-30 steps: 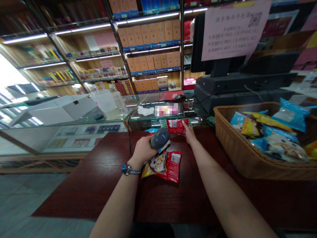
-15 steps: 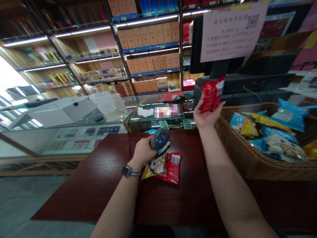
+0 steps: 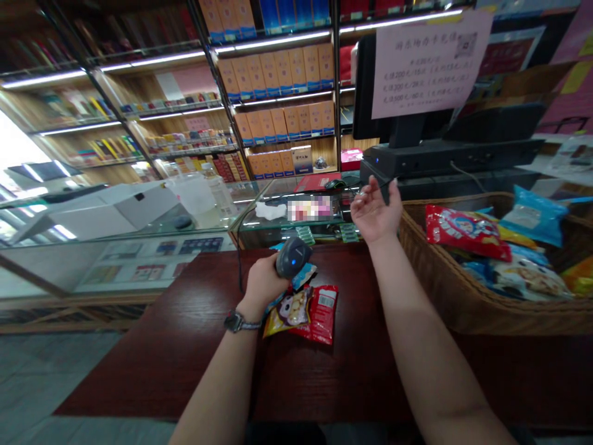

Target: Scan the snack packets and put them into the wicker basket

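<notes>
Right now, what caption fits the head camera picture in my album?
Left hand grips a barcode scanner above snack packets on a wooden counter; open right hand beside a wicker basket.

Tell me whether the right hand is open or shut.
Open: the right hand is raised with the palm showing, spread wide and holding nothing.

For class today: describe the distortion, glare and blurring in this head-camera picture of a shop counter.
In the head view, the shelf uprights lean and bow toward the edges, a wide-angle effect; the window burns out white; the glass counter carries streaky glare; a patch on it is pixelated; the barcode scanner in the left hand looks fairly sharp.
</notes>
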`<state>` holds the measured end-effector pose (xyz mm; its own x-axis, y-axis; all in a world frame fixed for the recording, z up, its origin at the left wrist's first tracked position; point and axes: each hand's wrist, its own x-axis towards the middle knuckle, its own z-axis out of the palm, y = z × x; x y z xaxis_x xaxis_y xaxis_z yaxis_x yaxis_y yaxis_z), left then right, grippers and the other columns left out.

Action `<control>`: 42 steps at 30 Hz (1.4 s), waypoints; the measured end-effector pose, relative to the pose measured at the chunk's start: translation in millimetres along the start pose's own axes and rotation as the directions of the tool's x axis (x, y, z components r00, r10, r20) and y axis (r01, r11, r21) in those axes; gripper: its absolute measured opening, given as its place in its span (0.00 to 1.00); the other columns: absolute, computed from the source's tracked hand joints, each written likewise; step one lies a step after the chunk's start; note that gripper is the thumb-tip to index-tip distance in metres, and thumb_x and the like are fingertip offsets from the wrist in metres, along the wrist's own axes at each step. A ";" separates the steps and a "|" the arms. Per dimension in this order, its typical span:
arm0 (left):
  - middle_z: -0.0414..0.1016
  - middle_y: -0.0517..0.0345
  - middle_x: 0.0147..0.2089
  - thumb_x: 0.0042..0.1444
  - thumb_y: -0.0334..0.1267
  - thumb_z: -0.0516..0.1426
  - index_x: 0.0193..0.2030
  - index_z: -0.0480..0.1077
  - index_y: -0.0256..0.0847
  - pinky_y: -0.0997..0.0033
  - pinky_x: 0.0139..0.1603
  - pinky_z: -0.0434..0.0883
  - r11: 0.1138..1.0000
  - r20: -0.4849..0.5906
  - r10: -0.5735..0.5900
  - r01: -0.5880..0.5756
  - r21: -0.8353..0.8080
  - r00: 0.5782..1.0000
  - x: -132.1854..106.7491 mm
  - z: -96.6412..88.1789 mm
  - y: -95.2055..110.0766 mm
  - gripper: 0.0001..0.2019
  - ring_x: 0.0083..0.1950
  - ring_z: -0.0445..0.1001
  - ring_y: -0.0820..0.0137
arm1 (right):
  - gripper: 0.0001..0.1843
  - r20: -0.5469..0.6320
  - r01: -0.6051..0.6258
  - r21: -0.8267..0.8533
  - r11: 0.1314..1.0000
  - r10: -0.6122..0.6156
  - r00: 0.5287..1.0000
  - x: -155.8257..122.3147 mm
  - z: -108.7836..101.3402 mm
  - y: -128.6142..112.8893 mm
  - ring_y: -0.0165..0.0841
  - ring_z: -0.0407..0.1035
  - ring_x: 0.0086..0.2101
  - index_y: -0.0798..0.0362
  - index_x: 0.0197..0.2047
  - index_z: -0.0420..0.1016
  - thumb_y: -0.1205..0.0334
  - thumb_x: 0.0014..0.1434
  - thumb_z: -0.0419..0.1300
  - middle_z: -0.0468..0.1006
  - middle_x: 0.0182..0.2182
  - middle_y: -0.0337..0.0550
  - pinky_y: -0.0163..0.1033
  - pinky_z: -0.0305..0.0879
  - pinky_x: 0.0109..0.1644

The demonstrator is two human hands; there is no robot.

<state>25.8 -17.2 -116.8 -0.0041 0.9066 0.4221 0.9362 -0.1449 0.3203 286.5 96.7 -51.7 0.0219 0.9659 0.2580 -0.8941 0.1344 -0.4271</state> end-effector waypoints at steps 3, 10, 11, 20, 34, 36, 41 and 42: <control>0.84 0.45 0.38 0.50 0.39 0.59 0.42 0.78 0.39 0.69 0.37 0.71 0.999 -0.074 -0.050 0.051 0.008 0.996 0.1 0.7 -2.4 0.14 0.42 0.82 0.54 | 0.20 0.082 -0.129 -0.423 0.897 0.180 0.980 -1.2 -10.0 43.5 0.28 0.72 0.29 0.53 0.38 0.77 0.45 0.53 0.64 0.79 0.30 0.39 0.32 0.69 0.34; 0.83 0.43 0.34 0.52 0.46 0.59 0.38 0.77 0.38 0.68 0.32 0.69 0.992 -0.173 -0.122 0.126 0.010 0.977 0.2 -1.3 -3.9 0.14 0.40 0.82 0.52 | 0.26 0.042 -0.009 -0.995 0.104 0.475 0.879 -21.7 -54.1 137.1 0.34 0.70 0.32 0.51 0.33 0.75 0.56 0.29 0.78 0.75 0.28 0.35 0.40 0.68 0.39; 0.83 0.43 0.34 0.52 0.47 0.59 0.37 0.77 0.38 0.68 0.32 0.68 0.991 -0.179 -0.128 0.132 0.011 0.975 0.1 -1.6 -3.7 0.14 0.41 0.82 0.51 | 0.25 0.036 0.004 -0.998 0.062 0.514 0.857 -24.1 -56.9 141.2 0.34 0.69 0.31 0.50 0.30 0.75 0.58 0.27 0.79 0.74 0.25 0.33 0.40 0.68 0.39; 0.83 0.42 0.34 0.51 0.48 0.59 0.36 0.78 0.37 0.68 0.32 0.68 0.988 -0.197 -0.151 0.155 0.004 0.969 -0.3 -1.2 -3.5 0.15 0.41 0.82 0.51 | 0.12 -0.089 -0.217 -0.971 0.098 0.696 0.713 -21.1 -62.8 133.0 0.29 0.67 0.21 0.55 0.19 0.75 0.68 0.32 0.75 0.75 0.17 0.37 0.37 0.71 0.31; 0.83 0.44 0.37 0.52 0.48 0.59 0.40 0.77 0.37 0.70 0.34 0.68 0.991 -0.106 -0.135 0.136 -0.001 0.985 -0.4 -1.4 -2.5 0.17 0.42 0.82 0.55 | 0.15 -0.080 -0.531 -0.602 0.597 0.616 0.784 2.5 -110.2 83.9 0.29 0.74 0.28 0.52 0.38 0.71 0.70 0.47 0.69 0.78 0.29 0.36 0.36 0.73 0.34; 0.83 0.43 0.38 0.53 0.47 0.58 0.42 0.78 0.37 0.69 0.35 0.69 0.993 -0.049 -0.117 0.118 0.005 0.992 -0.4 -1.8 -1.7 0.17 0.44 0.81 0.53 | 0.14 -0.072 -0.506 -0.555 0.660 0.568 0.820 2.8 -114.9 86.5 0.29 0.73 0.27 0.52 0.37 0.70 0.69 0.48 0.68 0.77 0.28 0.35 0.35 0.72 0.33; 0.84 0.47 0.38 0.49 0.42 0.60 0.41 0.80 0.40 0.70 0.35 0.69 0.999 0.117 -0.049 0.049 -0.001 0.992 0.0 -1.2 0.9 0.14 0.41 0.82 0.56 | 0.11 -0.036 -0.414 -0.443 0.795 0.446 0.894 8.1 -121.4 93.6 0.27 0.71 0.27 0.50 0.35 0.68 0.68 0.48 0.65 0.76 0.27 0.31 0.34 0.70 0.34; 0.84 0.48 0.36 0.48 0.41 0.60 0.40 0.80 0.40 0.71 0.35 0.69 0.999 0.147 -0.038 0.038 -0.001 0.988 0.0 -0.8 1.4 0.14 0.40 0.82 0.56 | 0.11 -0.030 -0.395 -0.424 0.815 0.423 0.905 9.3 -122.0 93.9 0.27 0.71 0.27 0.50 0.35 0.68 0.68 0.47 0.64 0.76 0.26 0.31 0.33 0.70 0.34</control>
<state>26.8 -17.7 -115.6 0.0123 0.9597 0.2809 0.9349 -0.1106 0.3371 257.2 145.3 -195.2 -0.3454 0.9381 0.0267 -0.5479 -0.1785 -0.8173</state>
